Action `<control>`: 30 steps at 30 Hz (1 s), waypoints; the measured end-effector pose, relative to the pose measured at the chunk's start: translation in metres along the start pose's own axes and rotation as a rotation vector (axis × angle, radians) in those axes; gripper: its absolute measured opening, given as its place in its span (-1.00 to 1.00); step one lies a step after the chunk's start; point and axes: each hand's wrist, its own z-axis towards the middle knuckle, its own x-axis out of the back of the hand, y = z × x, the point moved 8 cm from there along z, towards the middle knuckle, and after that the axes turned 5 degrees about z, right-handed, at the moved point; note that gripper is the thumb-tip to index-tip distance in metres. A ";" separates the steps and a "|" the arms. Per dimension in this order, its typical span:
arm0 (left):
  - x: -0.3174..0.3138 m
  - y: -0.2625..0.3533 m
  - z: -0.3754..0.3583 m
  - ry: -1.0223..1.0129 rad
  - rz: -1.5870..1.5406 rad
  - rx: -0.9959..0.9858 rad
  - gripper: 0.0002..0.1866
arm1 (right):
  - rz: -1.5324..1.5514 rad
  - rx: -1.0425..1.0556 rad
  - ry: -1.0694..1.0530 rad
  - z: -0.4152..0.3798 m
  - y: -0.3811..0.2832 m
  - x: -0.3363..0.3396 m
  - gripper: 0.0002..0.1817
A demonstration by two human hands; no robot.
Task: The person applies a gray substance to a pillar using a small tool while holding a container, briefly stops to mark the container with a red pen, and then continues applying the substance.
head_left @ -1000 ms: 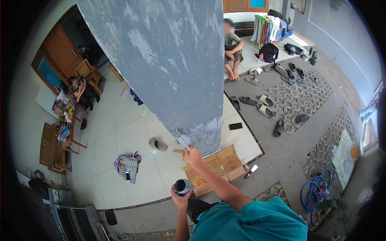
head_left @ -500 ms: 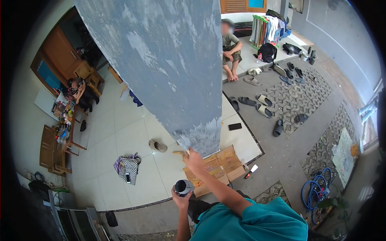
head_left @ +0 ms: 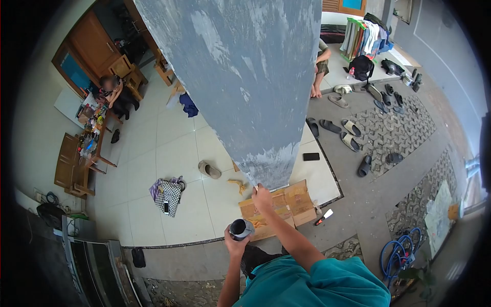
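Note:
My left hand (head_left: 236,244) is wrapped round a grey-smeared cup (head_left: 241,229) with a dark inside, held low in front of me. My right hand (head_left: 262,198) is closed on a thin pale tool (head_left: 256,188), mostly hidden by the fingers. Its tip reaches the lower left edge of a square pillar (head_left: 240,77), coated in streaky grey with lighter patches. Flattened cardboard (head_left: 296,203) lies on the tiles around the pillar's foot, partly behind my right forearm.
A scraper (head_left: 324,217) lies right of the cardboard, a black phone (head_left: 311,156) near the tile edge. A sandal (head_left: 209,169) and a checked cloth (head_left: 169,197) with a phone on it are on the left tiles. Two people sit farther back. Blue hose (head_left: 396,253) coils at right.
My view has shifted, so the pillar and surroundings appear farther right. My right hand stays at the pillar's lower edge, and my left hand still holds the cup.

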 end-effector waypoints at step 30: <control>-0.004 0.019 -0.007 -0.019 0.050 0.007 -0.12 | 0.173 0.143 0.142 0.009 -0.023 0.034 -0.63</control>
